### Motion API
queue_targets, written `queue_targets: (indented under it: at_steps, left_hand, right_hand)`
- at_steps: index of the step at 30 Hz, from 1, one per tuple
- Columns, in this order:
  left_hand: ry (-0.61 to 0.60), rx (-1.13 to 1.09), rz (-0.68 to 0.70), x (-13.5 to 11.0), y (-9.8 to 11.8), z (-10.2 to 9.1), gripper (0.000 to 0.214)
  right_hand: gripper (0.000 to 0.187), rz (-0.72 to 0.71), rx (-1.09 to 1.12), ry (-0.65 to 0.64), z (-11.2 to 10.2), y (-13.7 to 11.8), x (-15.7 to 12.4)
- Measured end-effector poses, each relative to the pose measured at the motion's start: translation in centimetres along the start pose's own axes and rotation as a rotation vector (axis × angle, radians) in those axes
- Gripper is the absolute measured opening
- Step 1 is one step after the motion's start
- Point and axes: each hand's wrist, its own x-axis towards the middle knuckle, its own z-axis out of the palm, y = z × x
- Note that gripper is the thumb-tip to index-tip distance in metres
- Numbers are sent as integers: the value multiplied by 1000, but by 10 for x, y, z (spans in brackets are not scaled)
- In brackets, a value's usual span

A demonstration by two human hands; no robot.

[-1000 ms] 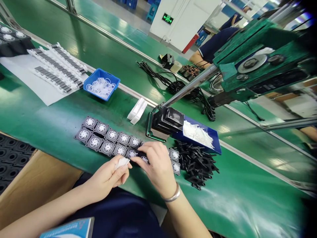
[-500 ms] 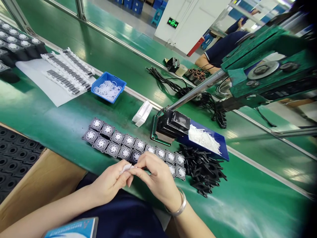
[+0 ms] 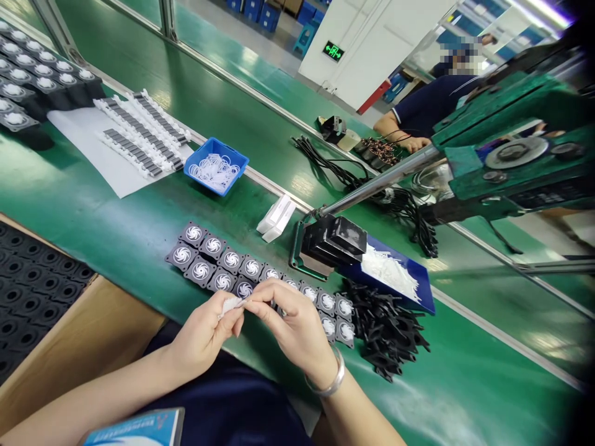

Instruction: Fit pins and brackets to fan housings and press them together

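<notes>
- Green workbench (image 3: pixel 139 229) slants through a workshop, with an exit sign (image 3: pixel 333 51) lit on the white wall (image 3: pixel 367 43) behind and a co-worker's hand (image 3: pixel 414 144) visible past the far edge.
- Close to the workbench's near edge, the person's left hand (image 3: pixel 202 337) is wrapped around a small bunch of white pieces (image 3: pixel 229 305).
- Thumb and forefinger of the right hand (image 3: pixel 297 325) are pinched together at the bunch's free end, seemingly on the tip of a piece; whether a single one is separate cannot be told.
- What matters most is direction: the bunch lies left of the right fingertips, its long axis apparently pointing from the left fist toward them, across the body.
- Two rows of black frames (image 3: pixel 223 282) with white spiral centres lie just beyond, their length running roughly along the far edge.
- Of the two, the right hand is nearer the rows' middle, hiding several frames; contact with them cannot be made out.
- Beyond the rows' right end lies a heap of black parts (image 3: pixel 388 331); a dark blue bin (image 3: pixel 425 297) stands behind it, toward the far edge.
</notes>
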Motion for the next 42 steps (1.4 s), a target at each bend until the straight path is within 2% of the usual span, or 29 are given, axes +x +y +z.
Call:
queue_targets:
  at_steps: [5, 9, 13, 16, 23, 29, 31, 33, 35, 37, 39, 40, 42]
  left_hand:
    - [116, -90, -53, 0, -3, 0, 31]
    - [170, -182, -115, 2, -1, -2, 36]
    - [131, -270, -126, 3, 3, -3, 39]
    - [78, -299, -124, 3, 2, -3, 38]
    - [-16, -322, -158, 0, -7, -1, 37]
    - [-34, -327, -170, 1, -7, 1, 35]
    - [-42, -327, -171, 1, -7, 1, 35]
    - [-45, -328, -175, 1, -8, 1, 35]
    - [-47, -327, -175, 1, -8, 0, 35]
    - [-60, -320, -172, 1, -9, 0, 36]
    - [-79, -309, -163, 1, -8, 1, 36]
    - [-91, -302, -155, 1, -8, 1, 36]
    - [-109, -286, -139, 2, -6, 1, 35]
  right_hand:
    - [13, 17, -7, 14, -3, -4, 4]
    - [11, 73, -103, 182, -15, 1, 12]
    - [11, 21, -356, 168, -19, 14, 18]
    - [11, -35, -456, 168, -16, 19, 19]
    - [9, -97, -516, 174, -14, 22, 18]
    - [4, -155, -569, 74, -12, 28, 22]
    - [10, -171, -641, 105, -15, 27, 24]
    - [23, -178, -688, 211, -20, 21, 25]
    - [26, -169, -661, 305, -24, 14, 22]
    - [23, -157, -547, 229, -23, 6, 17]
    - [22, -152, -379, 32, -19, 0, 11]
    - [18, -145, -298, -51, -15, -2, 8]
    - [5, -115, -180, -119, -9, -3, 3]
